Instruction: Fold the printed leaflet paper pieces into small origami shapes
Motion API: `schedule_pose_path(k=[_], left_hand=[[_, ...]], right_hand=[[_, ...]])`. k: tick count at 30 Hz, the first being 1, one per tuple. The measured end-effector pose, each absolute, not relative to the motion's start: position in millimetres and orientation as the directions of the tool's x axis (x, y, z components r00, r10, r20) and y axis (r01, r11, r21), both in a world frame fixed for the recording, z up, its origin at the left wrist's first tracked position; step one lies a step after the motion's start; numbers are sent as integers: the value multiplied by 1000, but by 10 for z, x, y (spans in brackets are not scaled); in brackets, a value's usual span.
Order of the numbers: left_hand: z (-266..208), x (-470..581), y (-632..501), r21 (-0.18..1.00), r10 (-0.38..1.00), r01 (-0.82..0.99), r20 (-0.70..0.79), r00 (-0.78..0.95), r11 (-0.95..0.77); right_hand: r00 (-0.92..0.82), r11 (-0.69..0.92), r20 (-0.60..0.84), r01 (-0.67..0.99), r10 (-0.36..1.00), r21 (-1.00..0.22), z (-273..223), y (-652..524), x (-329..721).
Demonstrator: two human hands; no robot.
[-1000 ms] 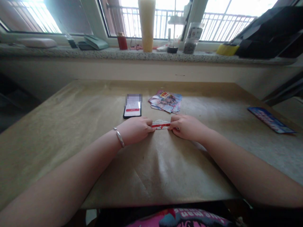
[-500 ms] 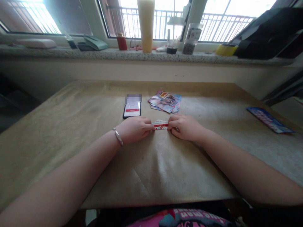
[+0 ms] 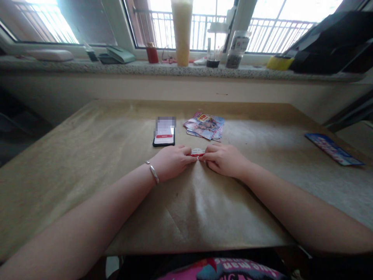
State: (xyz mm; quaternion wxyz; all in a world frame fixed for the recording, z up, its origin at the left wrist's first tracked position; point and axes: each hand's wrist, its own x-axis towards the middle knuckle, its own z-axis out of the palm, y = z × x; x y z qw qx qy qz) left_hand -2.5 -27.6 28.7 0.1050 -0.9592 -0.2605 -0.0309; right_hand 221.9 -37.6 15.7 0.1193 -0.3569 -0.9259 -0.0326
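A small piece of folded paper (image 3: 198,151), white with a red band, lies on the table between my hands, partly covered by the fingers. My left hand (image 3: 173,161) is closed on its left end, a silver bangle (image 3: 154,174) at the wrist. From the other side my right hand (image 3: 225,159) grips the right end, its fingertips nearly meeting those of the left. Just beyond my left hand lies a phone (image 3: 164,134) with a lit screen. Several printed leaflets (image 3: 205,126) rest in a loose pile behind the paper.
A blue printed packet (image 3: 332,149) lies at the table's right side. Along the granite windowsill (image 3: 163,68) stand a tall yellowish cylinder (image 3: 182,35), a red bottle (image 3: 152,53), a clear container (image 3: 236,50) and a black bag (image 3: 329,46). The tan table cover (image 3: 140,217) is creased near me.
Both hands have drawn closer together over the folded paper, so less of it shows. The pile of leaflets and the phone stay where they were on the table.
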Motion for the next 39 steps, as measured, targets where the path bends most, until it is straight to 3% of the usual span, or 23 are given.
schedule_pose_path(k=[10,14,24,31,39], left_hand=[[289,8,-328,-227,472,488,124,873,-843],[265,21,-335,-269,454,479,154,878,-835],[242,-12,-306,-311,414,450,177,893,-837],[246,-26,-293,-229,501,531,179,847,-816],[201,-23,-263,-71,575,603,231,785,-795]], right_hand=[[-683,789,426,598,594,-141,71,-306,2233],[-583,734,485,645,651,-210,36,-283,2260],[-589,693,382,676,712,-251,16,-234,2252],[-617,726,392,635,682,-262,2,-223,2274],[-678,775,391,605,623,-184,28,-259,2242]])
